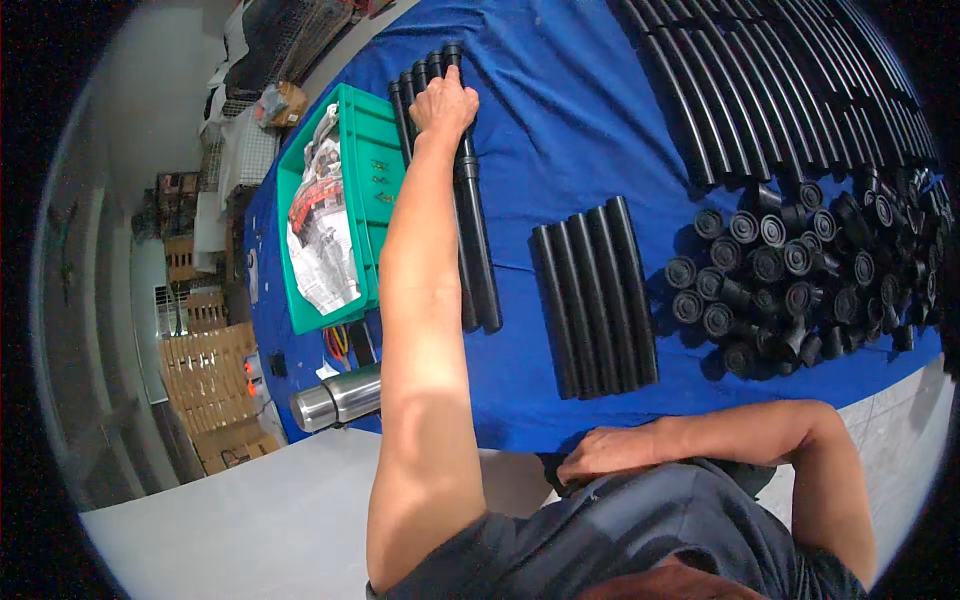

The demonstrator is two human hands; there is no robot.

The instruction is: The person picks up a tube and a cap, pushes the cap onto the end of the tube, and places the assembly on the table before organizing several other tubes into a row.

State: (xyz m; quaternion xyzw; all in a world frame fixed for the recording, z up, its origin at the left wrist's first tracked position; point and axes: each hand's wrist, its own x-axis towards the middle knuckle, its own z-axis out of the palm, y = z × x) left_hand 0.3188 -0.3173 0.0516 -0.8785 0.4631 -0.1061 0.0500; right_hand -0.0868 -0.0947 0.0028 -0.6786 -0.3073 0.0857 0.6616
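My left hand (447, 103) reaches far forward with its index finger laid along the capped end of a black tube (453, 52). Its other fingers curl down around the tube, though their tips are hidden. That tube is the rightmost in a row of black tubes beside a green crate (368, 130). Nearer me, another black tube (482, 255) with a collar at its far end lies in line with it; my forearm covers part of the row. Close to my body at the table edge, my right hand (608, 454) rests with bent fingers, their tips hidden.
Several black tubes (595, 300) lie side by side mid-table on the blue cloth (545, 130). Short black caps (770, 230) are heaped at right, with long rows of tubes (740, 90) behind. A steel flask (340, 398) lies by the crate, which holds newspaper (325, 260).
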